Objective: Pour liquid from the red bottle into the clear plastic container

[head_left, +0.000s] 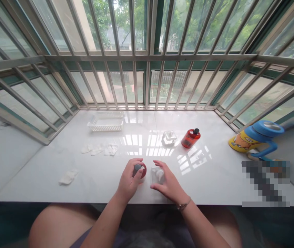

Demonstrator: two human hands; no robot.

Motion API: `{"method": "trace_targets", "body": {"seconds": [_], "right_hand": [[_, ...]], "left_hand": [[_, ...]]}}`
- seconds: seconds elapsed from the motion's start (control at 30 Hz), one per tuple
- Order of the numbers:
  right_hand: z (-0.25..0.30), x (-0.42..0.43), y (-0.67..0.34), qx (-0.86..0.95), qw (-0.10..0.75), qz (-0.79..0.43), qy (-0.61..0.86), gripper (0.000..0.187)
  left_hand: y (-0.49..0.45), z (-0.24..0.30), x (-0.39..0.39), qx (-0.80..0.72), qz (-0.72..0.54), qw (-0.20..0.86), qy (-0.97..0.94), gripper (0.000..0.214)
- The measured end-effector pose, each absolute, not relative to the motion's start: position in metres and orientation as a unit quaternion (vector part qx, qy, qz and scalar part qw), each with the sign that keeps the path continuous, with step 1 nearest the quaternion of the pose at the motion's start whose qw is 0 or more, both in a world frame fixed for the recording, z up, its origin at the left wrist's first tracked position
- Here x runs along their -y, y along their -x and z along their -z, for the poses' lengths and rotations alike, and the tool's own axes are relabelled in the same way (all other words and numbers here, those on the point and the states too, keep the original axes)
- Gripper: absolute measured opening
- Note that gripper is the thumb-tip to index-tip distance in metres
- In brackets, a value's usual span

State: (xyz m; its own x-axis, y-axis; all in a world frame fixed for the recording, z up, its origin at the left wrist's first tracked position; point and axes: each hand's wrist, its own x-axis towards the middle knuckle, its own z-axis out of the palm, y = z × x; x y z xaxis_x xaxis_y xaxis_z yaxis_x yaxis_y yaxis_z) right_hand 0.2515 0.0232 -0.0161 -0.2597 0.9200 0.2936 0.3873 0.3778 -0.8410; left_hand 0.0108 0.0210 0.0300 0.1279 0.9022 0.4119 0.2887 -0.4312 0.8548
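Observation:
My left hand (132, 174) is wrapped round a small red bottle (143, 170) with a dark cap, near the front of the white counter (97, 189). Just to its right, my right hand (166, 181) curves about a clear square container (157, 176) that has something whitish in it. The thumb and fingers of that hand are apart, along the container's sides; whether they press on it is hard to see. A second clear square container (170, 137) stands farther back, beside another red bottle (190, 138) with a black cap.
A white perforated basket (107, 128) sits at the back left. Crumpled white tissues (97, 149) lie before it, and one more tissue (68, 177) is nearer the front. A yellow and blue flask (251, 137) stands at the right. Metal bars (149, 58) close off the back.

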Motion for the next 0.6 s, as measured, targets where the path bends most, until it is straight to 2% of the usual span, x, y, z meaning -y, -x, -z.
{"method": "trace_targets", "body": {"seconds": [0.17, 0.6], "right_hand": [[0.016, -0.026, -0.231, 0.726, 0.420, -0.282, 0.466, 0.062], [0.015, -0.025, -0.222, 0.716, 0.424, -0.247, 0.496, 0.062]], "left_hand": [[-0.012, -0.026, -0.022, -0.436, -0.511, 0.290, -0.682, 0.021], [-0.015, -0.027, -0.022, -0.461, -0.516, 0.255, -0.675, 0.018]]}}
